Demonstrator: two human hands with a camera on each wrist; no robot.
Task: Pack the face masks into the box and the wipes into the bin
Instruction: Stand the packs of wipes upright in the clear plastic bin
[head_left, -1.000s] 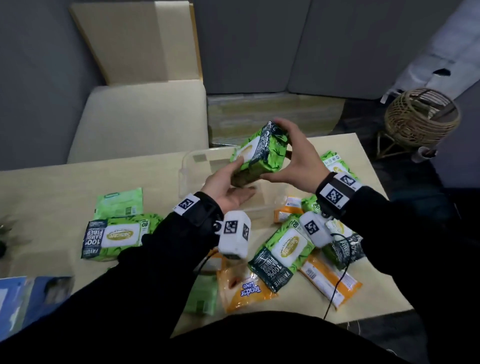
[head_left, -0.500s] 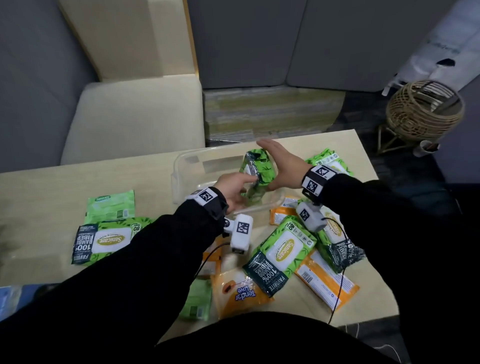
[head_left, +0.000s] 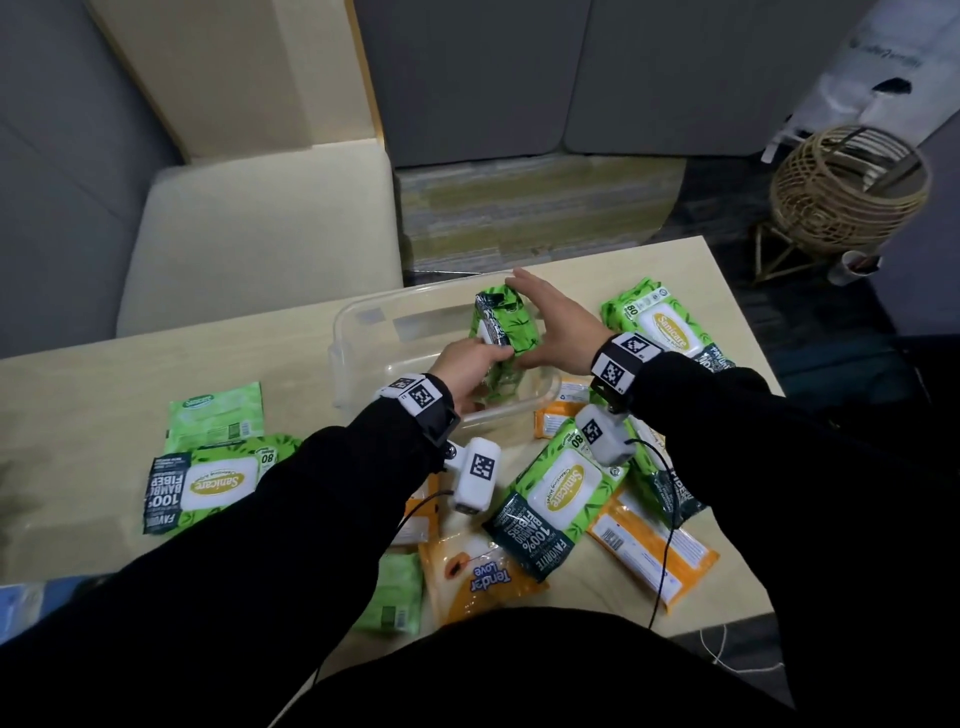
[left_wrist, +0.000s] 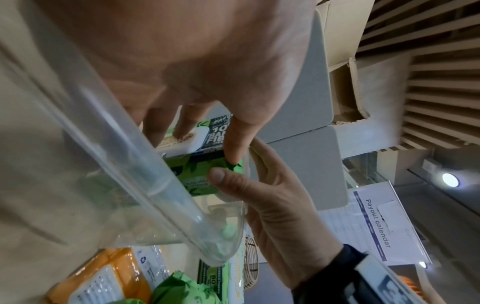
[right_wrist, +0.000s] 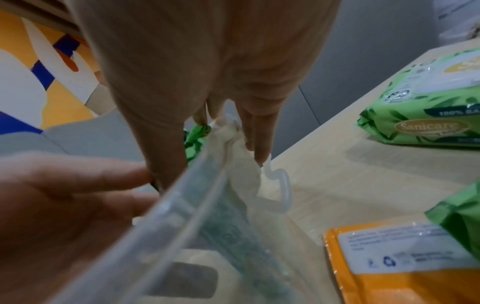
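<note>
On the counter (head_left: 130, 364), a green wipes pack with a white lid (head_left: 208, 480) lies at the left. In the middle, the left hand (head_left: 467, 366) has its grip curled round the green wipes pack (head_left: 501, 338) standing on edge inside the clear bin (head_left: 363, 317). The right hand (head_left: 558, 325) lies flat against that pack's other side, fingers straight. Further right, more green and orange packs (head_left: 652, 553) lie about.
</note>
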